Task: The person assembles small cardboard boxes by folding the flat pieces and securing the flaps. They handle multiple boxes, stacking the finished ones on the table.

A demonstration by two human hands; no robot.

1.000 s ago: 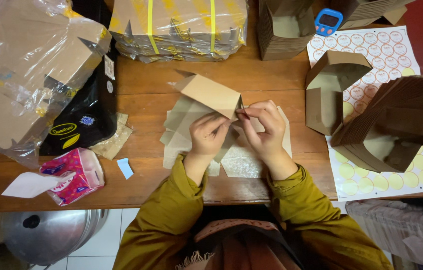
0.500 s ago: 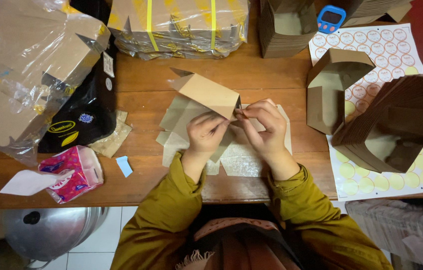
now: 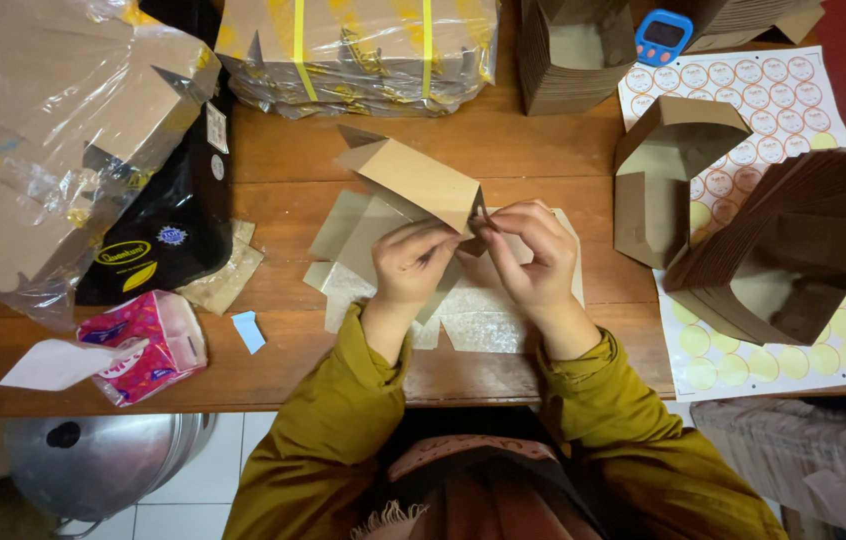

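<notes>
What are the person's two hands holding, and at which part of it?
Both the left hand and right hand pinch a folded brown cardboard piece at its near right end.

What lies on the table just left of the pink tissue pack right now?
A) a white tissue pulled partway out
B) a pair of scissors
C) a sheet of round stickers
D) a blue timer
A: a white tissue sticks out of the pink tissue pack toward the left edge of the wooden table, while both hands work on the folded brown card box in the middle.
</notes>
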